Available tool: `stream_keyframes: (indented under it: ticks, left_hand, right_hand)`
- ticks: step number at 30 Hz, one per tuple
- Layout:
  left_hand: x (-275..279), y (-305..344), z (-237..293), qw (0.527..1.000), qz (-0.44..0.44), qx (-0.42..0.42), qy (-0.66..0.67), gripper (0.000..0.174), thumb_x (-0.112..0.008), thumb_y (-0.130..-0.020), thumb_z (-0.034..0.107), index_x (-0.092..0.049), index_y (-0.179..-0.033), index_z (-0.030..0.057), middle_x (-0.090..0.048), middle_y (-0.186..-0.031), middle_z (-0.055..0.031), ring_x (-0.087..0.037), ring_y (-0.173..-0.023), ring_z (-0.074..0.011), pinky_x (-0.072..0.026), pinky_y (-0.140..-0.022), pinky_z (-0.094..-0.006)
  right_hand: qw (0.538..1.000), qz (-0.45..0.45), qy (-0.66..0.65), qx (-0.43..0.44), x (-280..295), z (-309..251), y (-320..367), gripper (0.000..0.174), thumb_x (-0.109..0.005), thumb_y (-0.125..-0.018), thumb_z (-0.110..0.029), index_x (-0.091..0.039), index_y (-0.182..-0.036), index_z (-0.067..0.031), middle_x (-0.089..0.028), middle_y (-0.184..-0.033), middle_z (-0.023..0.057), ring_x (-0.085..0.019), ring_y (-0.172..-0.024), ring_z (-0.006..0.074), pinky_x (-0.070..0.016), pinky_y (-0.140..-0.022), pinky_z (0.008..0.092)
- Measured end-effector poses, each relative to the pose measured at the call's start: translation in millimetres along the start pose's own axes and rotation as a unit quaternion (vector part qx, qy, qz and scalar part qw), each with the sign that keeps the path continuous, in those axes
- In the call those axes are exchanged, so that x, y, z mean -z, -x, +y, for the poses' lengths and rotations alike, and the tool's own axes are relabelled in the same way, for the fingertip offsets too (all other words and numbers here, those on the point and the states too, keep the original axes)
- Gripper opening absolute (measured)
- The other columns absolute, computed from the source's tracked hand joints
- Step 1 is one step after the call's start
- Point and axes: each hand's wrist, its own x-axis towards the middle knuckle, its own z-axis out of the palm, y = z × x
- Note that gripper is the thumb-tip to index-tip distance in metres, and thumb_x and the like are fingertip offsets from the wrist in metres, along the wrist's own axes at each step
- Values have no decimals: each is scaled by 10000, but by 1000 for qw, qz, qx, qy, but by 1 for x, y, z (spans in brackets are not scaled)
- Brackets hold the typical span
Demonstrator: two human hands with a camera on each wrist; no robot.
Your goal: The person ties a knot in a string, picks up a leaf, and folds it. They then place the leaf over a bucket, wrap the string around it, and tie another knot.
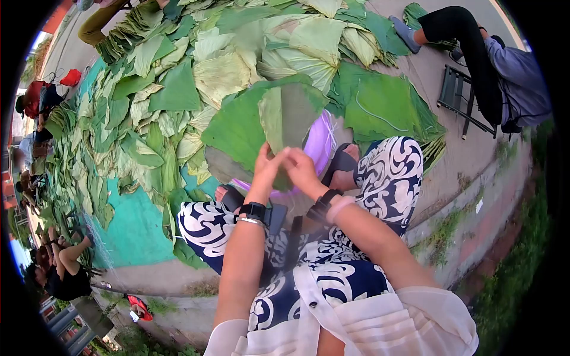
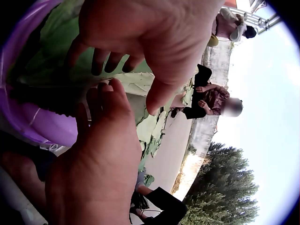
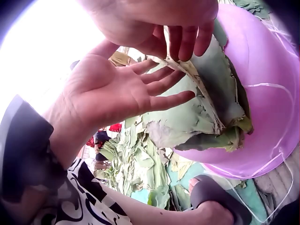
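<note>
A green lotus leaf (image 1: pixel 237 121) with a pale folded flap (image 1: pixel 271 121) lies over a purple basin (image 1: pixel 319 142) between the person's feet. Both hands meet at the leaf's near edge. The left hand (image 1: pixel 268 167) has its fingers fairly straight and spread along the fold, palm showing in the right wrist view. From the other side, the right hand (image 1: pixel 301 172) bends its fingers down and pinches the pale edge (image 3: pixel 187 70) of the leaf. In the left wrist view the right hand (image 2: pixel 103 150) has its fingertips drawn together, close below the left hand (image 2: pixel 150 33).
Loose lotus leaves (image 1: pixel 222 71) spread over a green sheet (image 1: pixel 136 231) ahead and left. A leaf stack (image 1: pixel 380 107) with a white string lies to the right. Another person's leg (image 1: pixel 466 53) and a folding stool (image 1: pixel 460 98) are at the right. A low concrete ledge (image 1: pixel 457 219) runs behind.
</note>
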Motion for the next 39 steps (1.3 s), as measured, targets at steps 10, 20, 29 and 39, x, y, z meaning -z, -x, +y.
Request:
stream_keyframes:
  ticks: [10, 20, 29, 39]
  left_hand:
    - [30, -42, -55, 992, 95, 85, 10, 217, -618, -920, 180, -616, -1065, 18, -647, -919, -52, -626, -823, -166, -528, -731, -344]
    - [26, -37, -48, 993, 82, 78, -25, 325, -656, -879, 149, -584, -1156, -6, -651, -1027, -92, -631, -897, -183, -529, -767, -348]
    - [20, -32, -49, 978, 34, -46, -201, 393, -633, -831, 123, -557, -1162, -76, -666, -1012, -162, -632, -892, -195, -504, -753, -312]
    - [22, -32, -37, 993, 74, 71, -57, 313, -642, -897, 298, -623, -964, -7, -613, -889, -73, -608, -826, -177, -501, -694, -333]
  right_hand:
    - [983, 151, -9, -105, 12, 27, -15, 221, -573, -892, -159, -664, -1031, -14, -633, -1043, 132, -607, -994, 278, -459, -896, 365]
    - [970, 128, -131, -162, 21, 27, -36, 321, -614, -886, -229, -664, -1112, -7, -654, -1078, 126, -603, -1060, 247, -459, -926, 344]
    - [997, -33, -43, 47, 9, -40, -12, 248, -623, -906, -192, -677, -1058, -3, -664, -1089, 120, -596, -1048, 232, -437, -948, 335]
    - [939, -64, -276, -196, 18, -22, -28, 359, -519, -983, -294, -656, -1132, 3, -674, -1101, 97, -619, -1032, 180, -456, -935, 312]
